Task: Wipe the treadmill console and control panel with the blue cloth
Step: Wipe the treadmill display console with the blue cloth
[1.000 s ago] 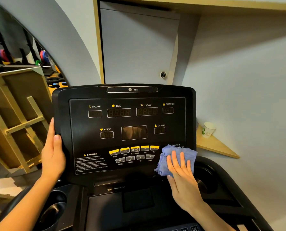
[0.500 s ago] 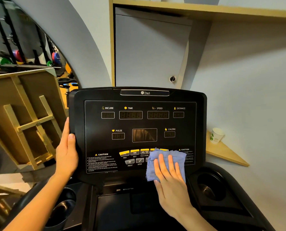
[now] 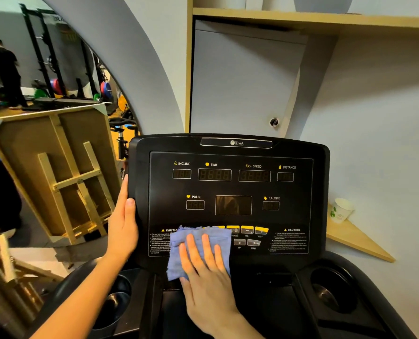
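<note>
On console (image 3: pixel 230 187): right hand (image 3: pixel 208 277) – flat fingers press blue cloth (image 3: pixel 198 243), hiding left buttons.
Left hand (image 3: pixel 124 228): grips console's edge.

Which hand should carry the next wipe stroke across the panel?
Right. The right hand presses the crumpled blue cloth flat on the black treadmill console, over its yellow buttons. The left hand grips the console's left edge, steadying it.

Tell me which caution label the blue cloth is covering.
The left caution label: the blue cloth overlaps its text, while the right caution label stays fully readable.
</note>
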Demonstrator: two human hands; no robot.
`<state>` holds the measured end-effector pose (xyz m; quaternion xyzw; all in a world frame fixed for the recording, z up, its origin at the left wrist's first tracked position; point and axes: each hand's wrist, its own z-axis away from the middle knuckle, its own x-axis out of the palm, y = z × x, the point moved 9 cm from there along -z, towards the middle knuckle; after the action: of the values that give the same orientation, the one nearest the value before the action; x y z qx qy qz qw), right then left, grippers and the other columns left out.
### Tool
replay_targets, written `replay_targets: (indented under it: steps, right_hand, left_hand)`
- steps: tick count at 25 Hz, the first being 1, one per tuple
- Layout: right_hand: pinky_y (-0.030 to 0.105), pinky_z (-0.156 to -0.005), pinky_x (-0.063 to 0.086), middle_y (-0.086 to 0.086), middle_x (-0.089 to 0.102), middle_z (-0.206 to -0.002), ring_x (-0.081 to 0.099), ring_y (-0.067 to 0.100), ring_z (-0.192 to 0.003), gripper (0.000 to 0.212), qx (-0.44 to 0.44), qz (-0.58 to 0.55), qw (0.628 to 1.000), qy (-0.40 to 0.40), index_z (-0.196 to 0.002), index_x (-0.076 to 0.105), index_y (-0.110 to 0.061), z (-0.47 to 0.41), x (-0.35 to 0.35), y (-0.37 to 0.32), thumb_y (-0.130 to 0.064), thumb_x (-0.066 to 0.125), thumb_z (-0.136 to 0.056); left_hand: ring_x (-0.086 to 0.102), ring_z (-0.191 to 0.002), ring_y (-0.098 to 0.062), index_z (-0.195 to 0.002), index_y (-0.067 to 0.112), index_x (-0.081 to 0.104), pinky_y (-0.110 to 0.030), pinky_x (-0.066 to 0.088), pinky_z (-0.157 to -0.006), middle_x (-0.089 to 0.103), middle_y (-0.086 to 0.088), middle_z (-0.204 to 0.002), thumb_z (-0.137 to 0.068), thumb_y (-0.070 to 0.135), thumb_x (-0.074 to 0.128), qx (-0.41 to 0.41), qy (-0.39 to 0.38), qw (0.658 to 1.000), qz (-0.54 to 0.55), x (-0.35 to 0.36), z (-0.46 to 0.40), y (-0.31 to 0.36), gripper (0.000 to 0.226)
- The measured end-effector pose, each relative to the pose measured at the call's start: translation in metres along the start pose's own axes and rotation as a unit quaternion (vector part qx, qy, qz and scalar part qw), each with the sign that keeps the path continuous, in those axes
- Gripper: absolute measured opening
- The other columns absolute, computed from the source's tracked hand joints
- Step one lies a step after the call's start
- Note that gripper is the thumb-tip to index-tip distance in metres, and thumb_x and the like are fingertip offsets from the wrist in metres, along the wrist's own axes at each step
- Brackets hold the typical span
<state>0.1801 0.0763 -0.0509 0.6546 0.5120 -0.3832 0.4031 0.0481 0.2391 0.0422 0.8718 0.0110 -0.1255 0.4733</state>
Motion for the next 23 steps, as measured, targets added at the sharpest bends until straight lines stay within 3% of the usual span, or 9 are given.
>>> replay_targets:
  steps: [5,13,16,19,21,23]
  right_hand:
    - [0.050,-0.117,0.018,0.004,0.027,-0.163,0.022,0.034,-0.149,0.073,-0.027,0.044,0.999,0.012,-0.157,0.028,-0.019,-0.023,0.009,-0.028,-0.052,0.037,-0.093]
    - [0.047,-0.119,0.020,0.001,0.022,-0.167,0.016,0.029,-0.154,0.068,-0.068,-0.030,0.997,0.032,-0.157,0.030,-0.022,-0.042,-0.011,-0.037,-0.047,0.041,-0.095]
    - [0.046,-0.124,0.015,0.000,0.017,-0.169,0.010,0.026,-0.157,0.065,-0.081,-0.079,0.992,0.054,-0.160,0.025,-0.021,-0.057,-0.024,-0.041,-0.042,0.042,-0.101]
    - [0.046,-0.124,0.007,0.002,0.008,-0.170,0.002,0.026,-0.157,0.066,-0.088,-0.049,0.993,0.055,-0.162,0.014,-0.021,-0.081,-0.032,-0.043,-0.042,0.032,-0.101]
    - [0.046,-0.123,0.004,0.002,0.003,-0.171,-0.003,0.026,-0.157,0.068,-0.087,-0.033,0.994,0.055,-0.162,0.009,-0.021,-0.098,-0.038,-0.043,-0.041,0.027,-0.100]
    - [0.046,-0.124,0.003,0.003,0.001,-0.171,-0.005,0.026,-0.157,0.068,-0.085,-0.032,0.994,0.063,-0.162,0.005,-0.020,-0.111,-0.045,-0.042,-0.039,0.028,-0.100]
  left_hand:
    - [0.030,-0.124,0.030,-0.158,0.019,0.019,0.005,0.025,-0.097,0.029,0.059,-0.133,-0.108,0.018,0.029,0.003,-0.013,1.000,0.017,0.004,-0.003,-0.006,0.051]
    - [0.027,-0.132,0.024,-0.157,0.022,0.021,0.002,0.024,-0.102,0.027,0.055,-0.139,-0.107,0.028,0.028,0.003,-0.002,0.999,0.033,0.003,-0.005,-0.014,0.052]
    - [0.030,-0.134,0.020,-0.156,0.024,0.024,-0.002,0.026,-0.105,0.031,0.039,-0.147,-0.106,0.031,0.029,0.003,0.010,0.999,0.035,0.001,-0.005,-0.018,0.051]
    - [0.045,-0.132,0.001,-0.150,0.037,0.032,-0.022,0.038,-0.110,0.045,0.016,-0.149,-0.105,0.033,0.032,-0.034,0.015,0.998,0.054,0.000,-0.006,-0.028,0.045]
    - [0.049,-0.119,0.012,-0.140,0.054,0.039,-0.010,0.041,-0.099,0.053,0.036,-0.129,-0.107,0.025,0.031,-0.048,0.021,0.998,0.032,-0.001,-0.007,-0.026,0.045]
    - [0.050,-0.110,0.023,-0.143,0.045,0.038,-0.002,0.039,-0.092,0.055,0.049,-0.116,-0.106,0.018,0.032,-0.045,0.014,0.998,0.051,0.001,-0.005,-0.024,0.046]
